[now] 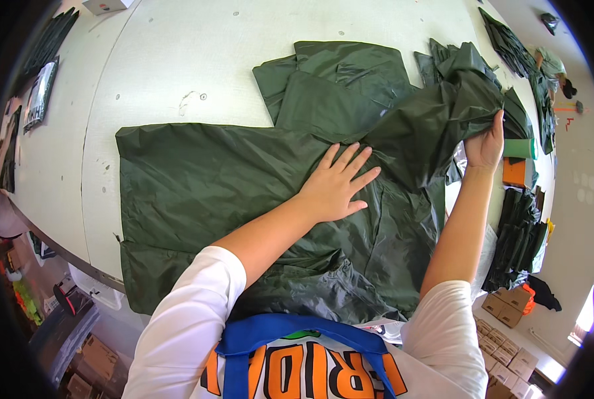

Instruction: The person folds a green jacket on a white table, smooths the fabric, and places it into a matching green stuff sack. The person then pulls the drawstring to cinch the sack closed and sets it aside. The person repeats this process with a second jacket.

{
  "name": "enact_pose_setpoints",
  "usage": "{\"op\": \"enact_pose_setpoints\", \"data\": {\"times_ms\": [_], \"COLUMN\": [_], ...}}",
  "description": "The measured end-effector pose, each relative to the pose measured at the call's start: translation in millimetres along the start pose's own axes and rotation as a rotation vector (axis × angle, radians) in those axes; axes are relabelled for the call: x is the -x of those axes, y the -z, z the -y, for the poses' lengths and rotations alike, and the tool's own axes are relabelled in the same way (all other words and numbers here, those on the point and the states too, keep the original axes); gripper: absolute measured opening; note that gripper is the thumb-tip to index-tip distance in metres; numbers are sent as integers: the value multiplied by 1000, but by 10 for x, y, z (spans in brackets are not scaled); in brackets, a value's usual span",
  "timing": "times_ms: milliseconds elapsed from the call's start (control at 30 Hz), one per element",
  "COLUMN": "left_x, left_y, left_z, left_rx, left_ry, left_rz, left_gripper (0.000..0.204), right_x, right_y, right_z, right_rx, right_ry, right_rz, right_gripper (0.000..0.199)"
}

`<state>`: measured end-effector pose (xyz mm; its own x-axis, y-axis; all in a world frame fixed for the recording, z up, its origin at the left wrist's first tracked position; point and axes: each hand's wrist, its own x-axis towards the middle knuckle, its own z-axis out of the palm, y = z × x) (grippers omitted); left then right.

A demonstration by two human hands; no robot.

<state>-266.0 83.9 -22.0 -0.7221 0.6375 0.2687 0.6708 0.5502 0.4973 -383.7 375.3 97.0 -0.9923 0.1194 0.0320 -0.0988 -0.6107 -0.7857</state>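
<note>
A large piece of thin, shiny dark green fabric [204,166] lies spread and wrinkled before me; its kind of article cannot be made out. My left hand [337,189] rests flat near its middle, palm down and fingers spread. At the right, my right hand [486,146] grips a bunched part of the same fabric, which rises in loose folds toward the far right. The thumb and fingertips are partly hidden by the cloth. Just beyond it lies a flatter, folded dark green piece [350,83], partly covered by the spread fabric.
The white table [177,66] carries dark folded bundles [513,229] on the right, beside a green cylinder [520,148] and an orange box [515,171]. A shiny packet [41,93] lies far left. Cardboard boxes [508,306] stand on the floor at right. Another person [551,63] is at far right.
</note>
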Motion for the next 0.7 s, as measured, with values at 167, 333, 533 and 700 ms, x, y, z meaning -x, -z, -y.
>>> {"op": "enact_pose_setpoints", "data": {"times_ms": [167, 333, 533, 700], "left_x": [-133, 215, 1261, 1798], "left_y": [48, -70, 1232, 1469], "left_z": [-74, -57, -430, 663], "left_rx": [-110, 162, 549, -343], "left_ry": [79, 309, 155, 617], "left_rz": [320, 568, 85, -116], "left_gripper": [65, 54, 25, 52], "right_x": [826, 1857, 2498, 2886], "right_y": [-1415, -1820, -461, 601], "right_z": [-722, -1061, -51, -219], "right_rx": [890, 1664, 2129, 1900], "right_ry": [86, 304, 76, 94], "right_rz": [779, 1023, 38, -74], "right_gripper": [20, 44, 70, 27]}}
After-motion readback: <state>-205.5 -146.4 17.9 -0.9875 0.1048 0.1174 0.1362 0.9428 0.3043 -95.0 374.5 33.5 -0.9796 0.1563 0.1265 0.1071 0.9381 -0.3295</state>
